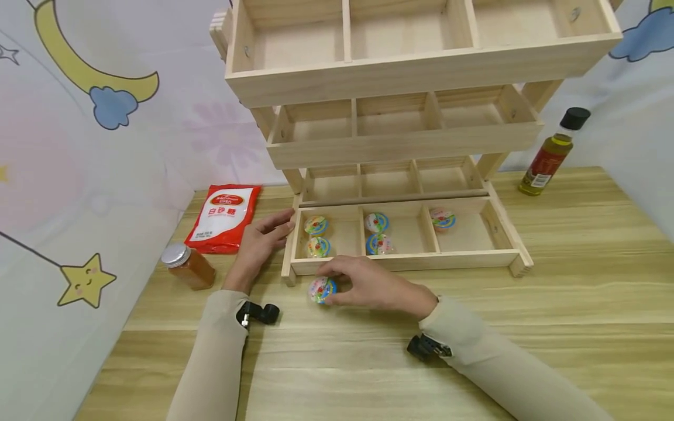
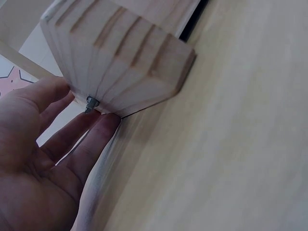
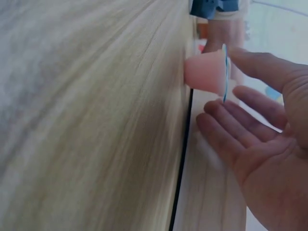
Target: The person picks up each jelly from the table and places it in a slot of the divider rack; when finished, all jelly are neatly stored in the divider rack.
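A pink jelly cup [image 3: 207,72] with a printed blue-edged lid stands on the table in front of the wooden rack [image 1: 400,263]. My right hand [image 1: 368,283] is around it, thumb and fingertips close to the lid's rim, fingers spread rather than curled. In the head view the jelly cup [image 1: 322,290] shows just left of that hand. My left hand [image 1: 260,242] touches the left end of the rack's base with its fingertips, near a metal bolt [image 2: 91,103]. Inside the bottom tier, two jelly cups sit in the left compartment, two in the middle, and one jelly cup [image 1: 443,218] in the right.
Left of the rack lie a red-and-white sugar bag [image 1: 223,219] and a tilted-looking jar [image 1: 189,268] with a silver lid. An oil bottle [image 1: 550,158] with a black cap stands at the right. Upper tiers of the rack overhang the bottom one.
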Demonstrator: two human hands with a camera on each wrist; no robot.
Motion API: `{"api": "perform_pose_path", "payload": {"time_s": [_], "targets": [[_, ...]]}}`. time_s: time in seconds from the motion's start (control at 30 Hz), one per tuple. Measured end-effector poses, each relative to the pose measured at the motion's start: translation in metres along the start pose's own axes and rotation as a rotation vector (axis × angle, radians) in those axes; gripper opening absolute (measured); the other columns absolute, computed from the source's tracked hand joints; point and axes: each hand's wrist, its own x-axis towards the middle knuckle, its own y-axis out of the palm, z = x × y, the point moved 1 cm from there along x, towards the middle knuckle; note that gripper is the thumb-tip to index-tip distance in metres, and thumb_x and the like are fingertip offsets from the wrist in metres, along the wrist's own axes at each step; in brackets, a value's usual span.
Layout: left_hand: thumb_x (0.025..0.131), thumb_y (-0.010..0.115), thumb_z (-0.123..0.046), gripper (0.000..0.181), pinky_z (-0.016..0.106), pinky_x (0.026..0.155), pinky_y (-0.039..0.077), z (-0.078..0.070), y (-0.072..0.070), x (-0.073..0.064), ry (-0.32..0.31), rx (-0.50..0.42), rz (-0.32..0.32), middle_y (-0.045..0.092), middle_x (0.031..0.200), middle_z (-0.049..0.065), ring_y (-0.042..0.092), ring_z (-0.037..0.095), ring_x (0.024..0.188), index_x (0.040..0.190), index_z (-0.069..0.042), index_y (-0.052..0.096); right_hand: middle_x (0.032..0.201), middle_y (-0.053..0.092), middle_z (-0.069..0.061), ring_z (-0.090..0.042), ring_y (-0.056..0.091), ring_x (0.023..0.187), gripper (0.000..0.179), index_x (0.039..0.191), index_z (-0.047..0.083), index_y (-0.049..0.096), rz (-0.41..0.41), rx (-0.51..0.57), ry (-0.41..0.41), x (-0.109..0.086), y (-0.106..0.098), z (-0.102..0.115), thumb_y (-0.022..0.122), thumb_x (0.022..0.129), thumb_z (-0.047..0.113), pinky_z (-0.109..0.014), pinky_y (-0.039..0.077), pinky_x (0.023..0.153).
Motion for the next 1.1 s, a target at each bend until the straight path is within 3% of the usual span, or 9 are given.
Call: {"api": "perform_pose_path", "payload": {"time_s": [0.3,1.1], "targets": [[0.104,0.071,-0.021,0.045,0.025,0.092,0.059,-0.0001,-0.0008,-0.0018,0.0,-0.014,0.005,0.063,0.147,0.011,0.064,0.017,0.122,0.147,-0.007,0.065,0.13,0.07,-0.007,-0.014,0.068,0.111,0.044,0.132,0.001,0.067,0.037,0.013,0.025,0.0013,0.0062,0.0007,0.084,0.093,0.011,-0.022,0.054,0.097],[0.104,0.072,-0.02,0.045,0.025,0.091,0.059,-0.001,0.0009,-0.0008,0.006,-0.024,0.007,0.064,0.146,0.012,0.065,0.015,0.119,0.146,-0.006,0.065,0.122,0.071,-0.004,-0.013,0.066,0.105,0.044,0.13,0.003,0.068,0.007,-0.016,0.035,0.0007,0.0084,-0.0008,0.086,0.092,0.015,-0.026,0.055,0.094]]}}
